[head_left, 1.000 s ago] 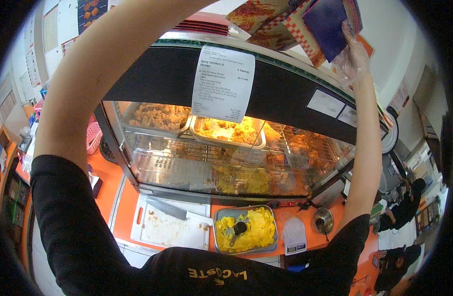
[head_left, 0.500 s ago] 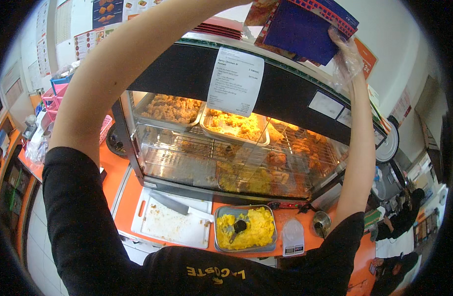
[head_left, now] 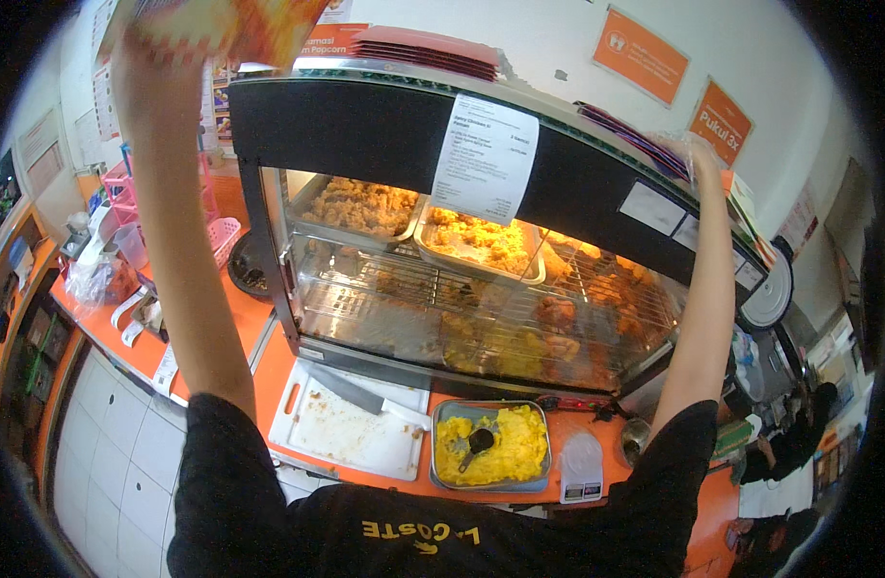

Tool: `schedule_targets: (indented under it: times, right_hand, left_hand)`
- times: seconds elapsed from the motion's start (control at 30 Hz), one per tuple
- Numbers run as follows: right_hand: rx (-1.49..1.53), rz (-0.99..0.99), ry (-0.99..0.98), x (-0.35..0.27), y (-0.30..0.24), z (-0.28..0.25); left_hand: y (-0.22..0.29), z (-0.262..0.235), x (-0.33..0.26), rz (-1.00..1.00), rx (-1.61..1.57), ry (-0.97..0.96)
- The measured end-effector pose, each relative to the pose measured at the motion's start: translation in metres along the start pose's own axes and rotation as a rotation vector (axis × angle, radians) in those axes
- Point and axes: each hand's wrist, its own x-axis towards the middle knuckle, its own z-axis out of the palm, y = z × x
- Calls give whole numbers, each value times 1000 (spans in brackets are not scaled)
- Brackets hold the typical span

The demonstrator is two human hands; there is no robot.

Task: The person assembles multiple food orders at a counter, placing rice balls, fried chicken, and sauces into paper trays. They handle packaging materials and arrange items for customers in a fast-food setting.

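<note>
Carton (head_left: 235,24) gripped in left hand (head_left: 139,43), above warmer (head_left: 481,241)

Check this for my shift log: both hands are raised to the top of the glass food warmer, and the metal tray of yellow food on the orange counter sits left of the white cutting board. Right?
Not quite. The head view shows the metal tray sitting right of the white cutting board, not left. The rest holds: left hand and right hand are raised to the top of the glass food warmer, above the orange counter.

One glass food warmer (head_left: 481,289) stands on the orange worktop (head_left: 269,371). Inside it sit two metal trays (head_left: 351,207) of fried food. In front lie one white cutting board (head_left: 346,429), one knife (head_left: 351,390), one steel pan (head_left: 490,445) of yellow crumbs and one small scale (head_left: 582,467). Two orange signs (head_left: 640,40) hang on the wall.
</note>
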Motion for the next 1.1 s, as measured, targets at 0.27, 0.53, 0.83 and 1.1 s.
schedule_targets:
  times: [0.27,0.53,0.83,1.1]
  right_hand:
    - [633,-378,700,-158,-72,-81]
    - [465,-1074,-156,-399,-250,82]
    - [1042,-808,-933,-434,-267,134]
    - [1368,-623,-1088,-421,-265,125]
  left_hand:
    - [76,-85,-255,58,858,398]
    - [55,-40,-345,-696,44,161]
    - [47,-116,-370,-665,719,167]
    - [109,-200,-341,-480,1438,-36]
